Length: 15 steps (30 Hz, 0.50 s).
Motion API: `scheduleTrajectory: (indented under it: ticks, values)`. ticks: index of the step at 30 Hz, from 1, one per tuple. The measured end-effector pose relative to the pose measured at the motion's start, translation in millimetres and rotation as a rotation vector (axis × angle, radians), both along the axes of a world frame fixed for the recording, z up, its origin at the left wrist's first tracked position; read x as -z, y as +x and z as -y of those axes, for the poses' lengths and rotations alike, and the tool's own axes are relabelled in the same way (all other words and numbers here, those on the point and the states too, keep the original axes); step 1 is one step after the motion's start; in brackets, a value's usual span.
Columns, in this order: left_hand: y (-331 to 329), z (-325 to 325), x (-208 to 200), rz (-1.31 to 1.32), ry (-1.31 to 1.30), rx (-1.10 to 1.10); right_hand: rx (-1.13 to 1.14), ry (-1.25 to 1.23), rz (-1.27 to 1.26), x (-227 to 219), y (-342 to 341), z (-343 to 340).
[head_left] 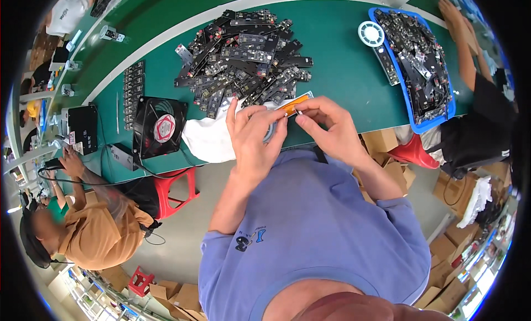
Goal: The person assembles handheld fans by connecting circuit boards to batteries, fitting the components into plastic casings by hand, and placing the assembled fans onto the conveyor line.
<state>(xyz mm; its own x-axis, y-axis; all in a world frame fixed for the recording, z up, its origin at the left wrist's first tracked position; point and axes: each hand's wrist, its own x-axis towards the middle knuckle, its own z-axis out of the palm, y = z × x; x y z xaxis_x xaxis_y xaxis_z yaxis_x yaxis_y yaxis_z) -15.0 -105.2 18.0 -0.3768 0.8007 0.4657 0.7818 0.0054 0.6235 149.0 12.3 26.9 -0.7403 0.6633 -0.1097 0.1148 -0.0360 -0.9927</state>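
Note:
Close together at the table's near edge, my left hand [254,134] and my right hand [331,127] both have their fingertips pinched. A tiny pale piece shows at the right fingertips, too small to name; what the left fingers grip is mostly hidden. A curved grey-blue edge [270,133] peeks out between the left thumb and fingers. Just beyond the fingertips lies an orange strip [294,104] with a pale border. Beside my left hand a white cloth [207,137] drapes over the table edge. Past both hands rises a heap of black circuit boards [249,53].
A blue basket [405,91] full of boards stands right, near a white round slotted part [371,34]. To the left are a black fan [160,127], a row of boards [134,91] and a black box [83,130]. Co-workers sit on both sides; a red stool [176,191] is left.

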Motion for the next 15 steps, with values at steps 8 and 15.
scheduleTrajectory:
  ticks: [8, 15]
  values:
    - [2.0, -2.8, -0.7, -0.019, -0.021, -0.020, -0.025, -0.011, -0.008, -2.0, -5.0, 2.8]
    - [2.9, -2.5, -6.1, 0.057, -0.053, -0.023, -0.018, 0.016, 0.037, -9.3, -5.6, 2.9]
